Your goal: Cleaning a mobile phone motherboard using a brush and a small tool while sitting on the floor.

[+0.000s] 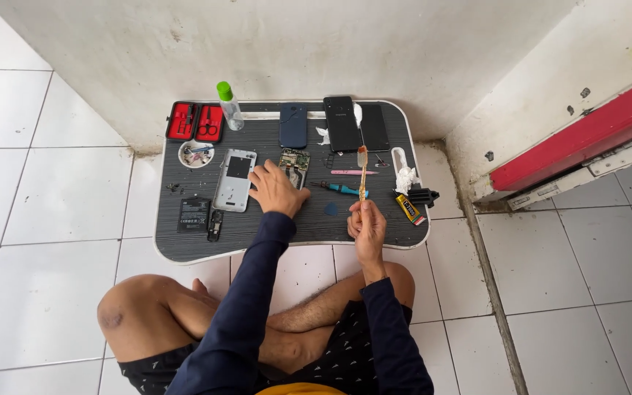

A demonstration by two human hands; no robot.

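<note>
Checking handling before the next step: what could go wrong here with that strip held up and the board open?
1. The right hand pinches the thin flex strip by one end only; it could kink or tear.
2. The left hand rests on the bare phone board; pressure may harm parts.
3. The glue tube lies near the table edge and could get knocked off.

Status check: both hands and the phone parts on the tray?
Left hand flat on opened phone board. Right hand pinching a thin flex strip upright above the tray. Teal screwdriver between the hands.
</note>
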